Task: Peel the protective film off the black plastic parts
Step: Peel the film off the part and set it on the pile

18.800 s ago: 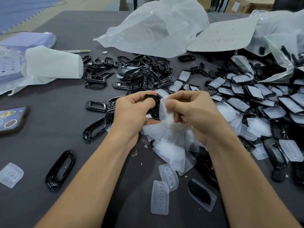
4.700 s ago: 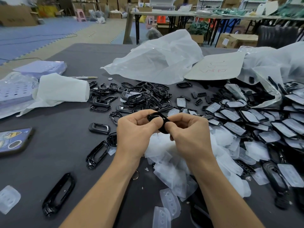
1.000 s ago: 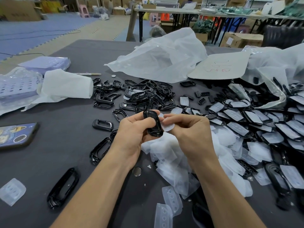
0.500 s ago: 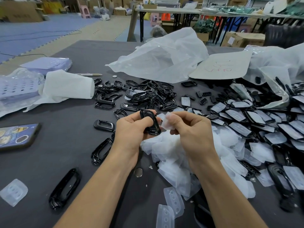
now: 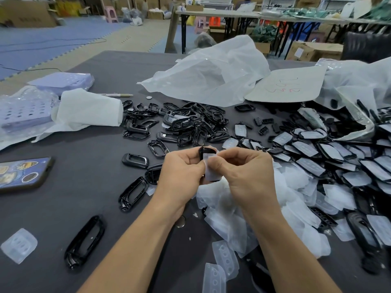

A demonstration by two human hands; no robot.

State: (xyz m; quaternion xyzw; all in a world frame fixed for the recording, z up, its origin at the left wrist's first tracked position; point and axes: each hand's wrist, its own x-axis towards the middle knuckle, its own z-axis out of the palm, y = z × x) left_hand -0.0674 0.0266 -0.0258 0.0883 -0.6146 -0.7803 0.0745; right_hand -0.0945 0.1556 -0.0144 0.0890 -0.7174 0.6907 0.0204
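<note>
A heap of peeled films lies near the tabletop's front edge. Above it the left hand grips a black part while the right hand pinches its white film. Beyond lie bare black frames.

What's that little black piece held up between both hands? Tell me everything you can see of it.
The black plastic part is a small, glossy, rounded piece, held on end above the table. Only its curved top edge and a sliver near its bottom show. The rest is hidden by fingers and by a milky, translucent film lying over its face. The left hand grips it along its left side, while the right hand pinches the film near its upper edge.
</note>
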